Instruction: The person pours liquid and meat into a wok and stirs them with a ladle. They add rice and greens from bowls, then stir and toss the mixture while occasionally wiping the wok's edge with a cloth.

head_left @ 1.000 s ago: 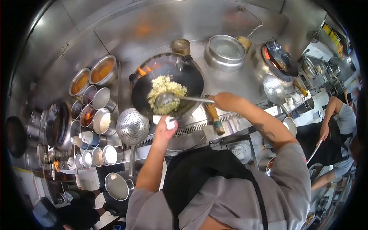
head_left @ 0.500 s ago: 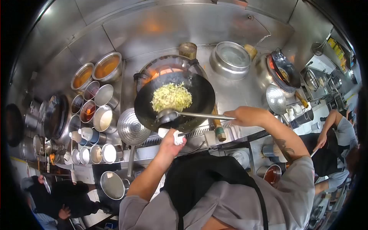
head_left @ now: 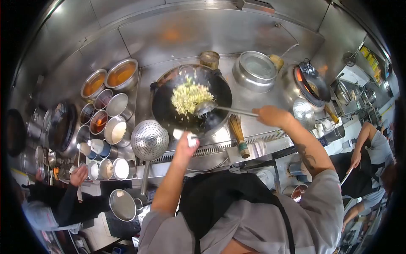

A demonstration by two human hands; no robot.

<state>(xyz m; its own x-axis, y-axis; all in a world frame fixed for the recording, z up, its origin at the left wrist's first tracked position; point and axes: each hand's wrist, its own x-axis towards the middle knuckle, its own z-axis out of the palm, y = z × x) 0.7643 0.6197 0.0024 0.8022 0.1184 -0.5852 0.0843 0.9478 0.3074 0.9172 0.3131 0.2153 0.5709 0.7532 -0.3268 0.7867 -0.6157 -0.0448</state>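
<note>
A black wok sits over the burner, holding chopped, pale yellow-green food with some bits in the air above it. My left hand is closed around a folded white cloth at the wok's near rim; the part of the wok under the cloth is hidden. My right hand grips the end of a long-handled metal ladle, its bowl inside the wok against the food's right side.
A perforated strainer lies left of the wok, near several sauce containers. Right of it are a bamboo brush and a lidded pot. A second wok stands farther right. Co-workers stand at left and right.
The wok has moved away from me, over the burner, and its food is now partly airborne. Ladle and right hand have risen slightly rightward. The left co-worker has moved closer to the containers.
</note>
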